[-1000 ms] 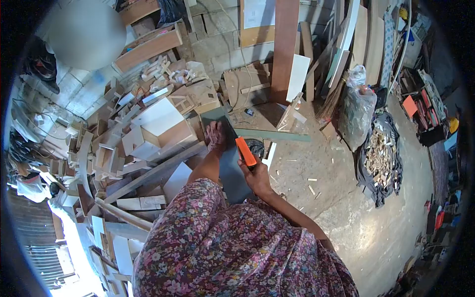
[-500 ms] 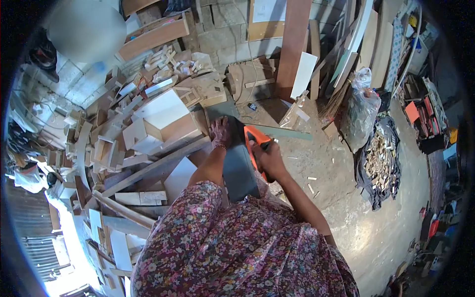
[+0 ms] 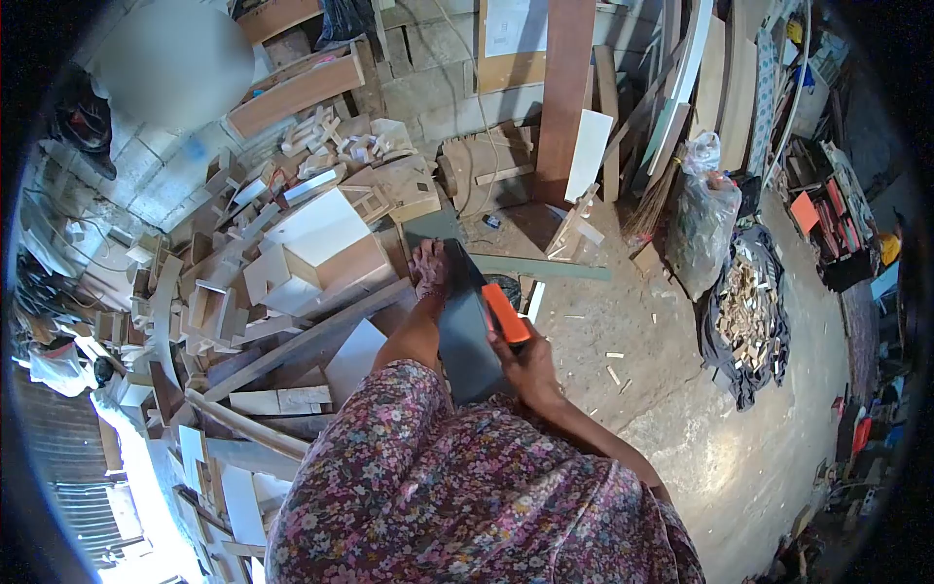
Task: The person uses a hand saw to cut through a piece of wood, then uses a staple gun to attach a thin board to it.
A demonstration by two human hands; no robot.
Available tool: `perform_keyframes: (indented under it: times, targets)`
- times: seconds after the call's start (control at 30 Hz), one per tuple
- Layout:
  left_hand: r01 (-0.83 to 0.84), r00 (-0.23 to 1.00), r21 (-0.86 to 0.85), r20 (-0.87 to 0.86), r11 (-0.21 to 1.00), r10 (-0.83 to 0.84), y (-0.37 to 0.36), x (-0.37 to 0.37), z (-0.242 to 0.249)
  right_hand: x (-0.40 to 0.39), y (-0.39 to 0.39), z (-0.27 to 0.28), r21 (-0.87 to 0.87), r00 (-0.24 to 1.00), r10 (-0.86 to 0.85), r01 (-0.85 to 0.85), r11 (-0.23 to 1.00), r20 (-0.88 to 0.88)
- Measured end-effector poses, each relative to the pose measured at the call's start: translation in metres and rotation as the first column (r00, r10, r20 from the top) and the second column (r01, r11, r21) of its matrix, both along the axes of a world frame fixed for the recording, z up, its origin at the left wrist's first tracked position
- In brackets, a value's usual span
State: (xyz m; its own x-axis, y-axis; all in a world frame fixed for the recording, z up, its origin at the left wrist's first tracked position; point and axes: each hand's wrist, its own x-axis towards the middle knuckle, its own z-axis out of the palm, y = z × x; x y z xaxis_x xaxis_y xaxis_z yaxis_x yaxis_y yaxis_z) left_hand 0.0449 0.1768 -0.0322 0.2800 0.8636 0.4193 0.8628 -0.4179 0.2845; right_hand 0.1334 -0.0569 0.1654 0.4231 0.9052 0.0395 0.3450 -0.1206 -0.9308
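My right hand (image 3: 530, 370) is wrapped round the orange handle (image 3: 506, 313) of a handsaw. Its dark blade (image 3: 467, 268) reaches forward and left over a long grey board (image 3: 462, 336) lying in front of my body. Flat on the left side of that board, close to the blade's far end, rests my left hand (image 3: 428, 267) with its fingers apart. Part of the blade's edge is hidden against the dark board.
Wood offcuts and small box frames (image 3: 292, 277) are piled to the left. A green strip (image 3: 540, 268) lies on the floor ahead. Tall planks (image 3: 564, 97) lean on the wall. On the right are a clear plastic bag (image 3: 702, 234) and a dark cloth of wood scraps (image 3: 749, 316).
My right hand has drawn the saw back toward my body, and the orange handle now sits at a different angle. My left hand stays on the board.
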Motion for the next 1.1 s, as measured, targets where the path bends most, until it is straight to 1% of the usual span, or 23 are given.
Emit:
perform_keyframes:
  times: [0.1, 0.17, 0.23, 0.27, 0.3, 0.33, 0.37, 0.4, 0.43, 0.47, 0.5, 0.57, 0.6, 0.67, 0.73, 0.77, 0.8, 0.83, 0.9, 0.93, 1.0, 1.03, 1.1]
  targets:
    - [-0.019, 0.999, -0.072, -0.027, 0.997, 0.017, -0.009, 0.0, 0.006, 0.004, -0.006, 0.017, -0.018, 0.999, 0.033, -0.033, 0.999, -0.039]
    - [-0.011, 0.998, -0.075, -0.062, 0.997, 0.007, -0.008, 0.0, 0.01, 0.003, -0.002, 0.017, -0.041, 0.999, 0.036, -0.037, 0.998, -0.034]
    - [-0.022, 0.997, -0.118, -0.072, 0.993, 0.014, -0.013, 0.002, 0.026, 0.001, 0.006, 0.016, -0.008, 0.999, 0.047, -0.047, 0.999, 0.007]
    - [-0.028, 0.996, -0.158, -0.083, 0.987, 0.015, -0.018, 0.0, 0.029, 0.0, 0.015, 0.001, -0.023, 0.999, 0.054, -0.054, 0.998, 0.004]
    - [-0.031, 0.996, -0.172, -0.085, 0.985, 0.017, -0.023, -0.003, 0.022, -0.002, 0.027, -0.027, 0.011, 0.998, 0.021, -0.02, 1.0, -0.06]
    - [-0.024, 0.997, -0.149, -0.074, 0.989, 0.013, -0.02, -0.002, 0.016, 0.0, 0.042, -0.043, 0.056, 0.993, -0.007, 0.013, 0.998, -0.115]
    - [-0.023, 0.998, -0.118, -0.06, 0.993, 0.016, -0.014, 0.0, 0.016, 0.006, 0.057, -0.047, 0.064, 0.994, 0.007, 0.0, 0.998, -0.107]
    - [-0.03, 0.997, -0.224, -0.078, 0.974, 0.013, -0.013, 0.0, 0.023, 0.008, 0.068, -0.051, 0.015, 0.998, -0.001, 0.002, 1.0, -0.069]
    - [-0.033, 0.996, -0.231, -0.091, 0.973, 0.013, -0.015, -0.002, 0.028, 0.004, 0.072, -0.046, -0.039, 0.999, -0.016, 0.015, 0.999, -0.04]
    - [-0.031, 0.997, -0.26, -0.082, 0.965, 0.01, -0.016, -0.001, 0.034, 0.005, 0.07, -0.039, -0.109, 0.998, 0.01, -0.017, 0.994, -0.061]
    - [-0.028, 0.998, -0.287, -0.061, 0.958, 0.011, -0.017, 0.002, 0.037, 0.003, 0.067, -0.04, -0.111, 0.998, 0.009, -0.016, 0.994, -0.058]
    - [-0.037, 0.997, -0.299, -0.073, 0.954, 0.015, -0.017, 0.006, 0.04, 0.001, 0.06, -0.043, 0.033, 1.0, -0.026, 0.025, 0.999, 0.013]
    - [-0.05, 0.994, -0.317, -0.105, 0.947, 0.017, -0.018, 0.004, 0.041, 0.001, 0.056, -0.033, 0.037, 1.0, -0.022, 0.022, 0.999, 0.014]
    - [-0.054, 0.991, -0.334, -0.135, 0.941, 0.008, -0.022, 0.0, 0.042, 0.001, 0.032, 0.003, -0.122, 0.999, 0.044, -0.047, 0.991, -0.03]
    - [-0.052, 0.989, -0.338, -0.146, 0.94, 0.002, -0.018, 0.004, 0.04, 0.006, 0.017, 0.026, -0.107, 0.998, 0.04, -0.044, 0.993, -0.046]
    - [-0.039, 0.995, -0.321, -0.102, 0.946, 0.007, -0.017, 0.004, 0.035, 0.007, 0.011, 0.03, -0.093, 0.997, 0.036, -0.042, 0.995, -0.067]
    - [-0.026, 0.998, -0.302, -0.058, 0.953, 0.009, -0.016, 0.003, 0.031, 0.006, 0.008, 0.025, -0.081, 0.997, 0.036, -0.042, 0.996, -0.073]
    - [-0.02, 0.998, -0.296, -0.055, 0.955, 0.004, -0.012, 0.005, 0.029, 0.008, 0.009, 0.023, -0.076, 0.997, 0.031, -0.037, 0.996, -0.07]
    - [-0.02, 0.997, -0.178, -0.083, 0.984, 0.005, -0.014, 0.002, 0.02, 0.004, 0.011, 0.019, -0.113, 0.997, 0.068, -0.073, 0.991, -0.046]
    - [-0.012, 0.996, -0.183, -0.088, 0.983, -0.004, -0.018, -0.002, 0.018, 0.002, 0.015, 0.005, -0.118, 0.997, 0.059, -0.065, 0.991, -0.051]
    - [0.016, 0.999, -0.183, -0.028, 0.983, -0.021, -0.015, 0.0, 0.022, 0.007, 0.042, -0.032, -0.036, 0.999, 0.017, -0.018, 0.999, -0.037]
    - [0.016, 1.0, -0.172, -0.023, 0.985, -0.021, -0.011, 0.001, 0.019, 0.012, 0.056, -0.036, -0.024, 0.999, 0.018, -0.018, 1.0, -0.032]
    - [0.011, 1.0, -0.158, 0.001, 0.987, -0.011, -0.011, -0.001, 0.014, 0.015, 0.07, -0.043, -0.074, 0.998, 0.055, -0.053, 0.996, 0.024]
